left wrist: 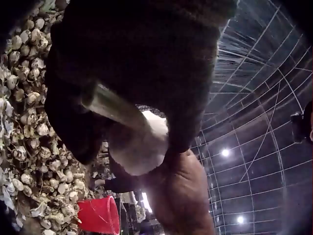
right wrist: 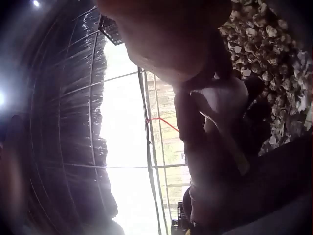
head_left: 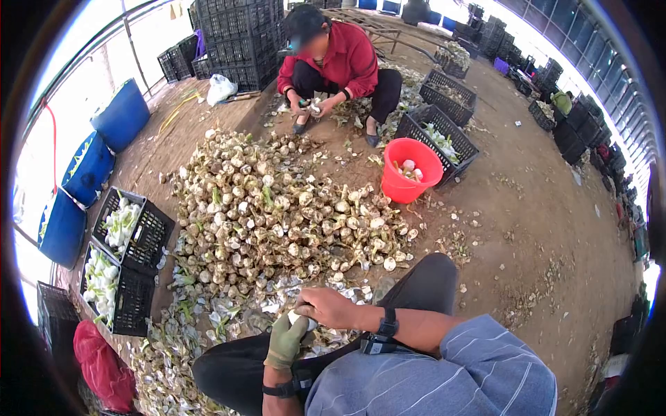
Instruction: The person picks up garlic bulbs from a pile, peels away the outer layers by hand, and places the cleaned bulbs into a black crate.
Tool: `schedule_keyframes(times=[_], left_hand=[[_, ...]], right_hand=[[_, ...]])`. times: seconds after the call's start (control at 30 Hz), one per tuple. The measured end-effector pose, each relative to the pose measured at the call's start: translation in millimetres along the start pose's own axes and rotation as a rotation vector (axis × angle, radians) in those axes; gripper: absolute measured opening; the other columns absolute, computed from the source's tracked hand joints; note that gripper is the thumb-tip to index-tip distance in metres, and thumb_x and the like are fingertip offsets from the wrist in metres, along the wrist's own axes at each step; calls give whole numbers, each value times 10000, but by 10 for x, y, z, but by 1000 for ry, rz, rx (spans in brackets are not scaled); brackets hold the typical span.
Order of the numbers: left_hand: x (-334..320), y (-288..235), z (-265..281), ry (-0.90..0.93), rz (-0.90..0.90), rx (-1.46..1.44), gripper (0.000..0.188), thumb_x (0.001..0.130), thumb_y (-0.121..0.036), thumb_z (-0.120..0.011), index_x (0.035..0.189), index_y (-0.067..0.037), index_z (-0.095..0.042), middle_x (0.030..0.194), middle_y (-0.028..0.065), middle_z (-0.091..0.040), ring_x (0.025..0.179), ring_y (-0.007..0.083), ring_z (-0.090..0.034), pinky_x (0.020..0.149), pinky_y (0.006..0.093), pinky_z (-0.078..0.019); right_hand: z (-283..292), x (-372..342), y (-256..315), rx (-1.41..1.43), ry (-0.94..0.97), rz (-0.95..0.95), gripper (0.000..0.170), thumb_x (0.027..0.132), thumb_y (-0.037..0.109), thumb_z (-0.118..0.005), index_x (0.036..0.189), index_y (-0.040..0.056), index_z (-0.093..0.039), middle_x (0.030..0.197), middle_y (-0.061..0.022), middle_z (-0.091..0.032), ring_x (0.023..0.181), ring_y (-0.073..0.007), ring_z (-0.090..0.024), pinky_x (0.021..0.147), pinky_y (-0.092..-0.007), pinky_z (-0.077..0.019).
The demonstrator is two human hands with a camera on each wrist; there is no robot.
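Observation:
My gloved left hand point(head_left: 284, 343) grips a white garlic bulb point(left wrist: 139, 149) over my lap, its cut stalk point(left wrist: 115, 108) poking out past the dark glove in the left wrist view. Against the bulb is my bare right hand point(head_left: 331, 308), fingers curled and thumb close on its pale skin. In the right wrist view the garlic shows between both hands, mostly in shadow. Just beyond my knees lies a big heap of unpeeled garlic point(head_left: 277, 215), with loose papery skins point(head_left: 208, 326) at its near edge.
A red bucket point(head_left: 409, 186) with a few peeled bulbs stands right of the heap. Black crates point(head_left: 142, 239) of white garlic and blue barrels point(head_left: 119, 114) line the left. Across the heap, a person in a red shirt point(head_left: 350, 59) squats, handling garlic. A red sack point(head_left: 104, 367) lies at lower left.

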State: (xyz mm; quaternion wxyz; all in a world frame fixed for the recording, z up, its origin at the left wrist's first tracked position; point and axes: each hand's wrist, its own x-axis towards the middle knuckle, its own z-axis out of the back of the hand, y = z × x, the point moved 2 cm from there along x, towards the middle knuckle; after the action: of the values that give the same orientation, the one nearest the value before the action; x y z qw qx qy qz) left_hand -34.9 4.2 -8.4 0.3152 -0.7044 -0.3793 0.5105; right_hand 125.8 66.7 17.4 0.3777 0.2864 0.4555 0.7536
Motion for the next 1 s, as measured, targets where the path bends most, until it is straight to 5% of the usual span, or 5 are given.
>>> schedule_keyframes(times=[0.3, 0.57, 0.63, 0.8, 1.0], left_hand=[[-23, 73, -104, -13, -470, 352, 579, 740, -67, -741, 1269, 54, -538, 1132, 92, -645, 1009, 142, -615, 892, 297, -508], [82, 30, 56, -297, -501, 184, 721, 749, -8, -770, 1378, 71, -428, 1132, 94, -610, 991, 168, -613, 895, 308, -524], [67, -28, 42, -299, -445, 36, 727, 758, -1, -761, 1397, 65, -420, 1121, 81, -601, 993, 157, -606, 869, 294, -523], [177, 216, 226, -349, -472, 255, 691, 792, -80, -744, 1410, 22, -453, 1256, 158, -570, 1129, 218, -583, 960, 343, -484], [87, 106, 256, -212, -516, -33, 636, 868, -32, -657, 1447, 25, -398, 1288, 145, -546, 1113, 215, -592, 927, 332, -506]], right_hand=[[-9, 99, -363, 908, -161, -415, 326, 995, 330, -635, 1018, 5, -612, 735, -8, -596, 544, -88, -561, 509, -268, -485], [530, 126, -106, 765, 230, -341, 307, 978, 269, -645, 1149, 29, -563, 969, -54, -665, 814, -162, -664, 679, -320, -549], [385, 53, -696, -624, 347, -397, 517, 952, 326, -661, 1371, 55, -524, 1111, -113, -678, 1034, -195, -652, 846, -366, -557], [113, 150, -223, 207, 231, -359, 744, 901, 460, -703, 1465, 44, -453, 1388, -194, -570, 1179, -295, -613, 995, -413, -485], [-143, 261, -342, 228, 170, -305, 688, 904, 361, -731, 1431, 0, -475, 1310, -134, -601, 1146, -222, -595, 1001, -363, -472]])
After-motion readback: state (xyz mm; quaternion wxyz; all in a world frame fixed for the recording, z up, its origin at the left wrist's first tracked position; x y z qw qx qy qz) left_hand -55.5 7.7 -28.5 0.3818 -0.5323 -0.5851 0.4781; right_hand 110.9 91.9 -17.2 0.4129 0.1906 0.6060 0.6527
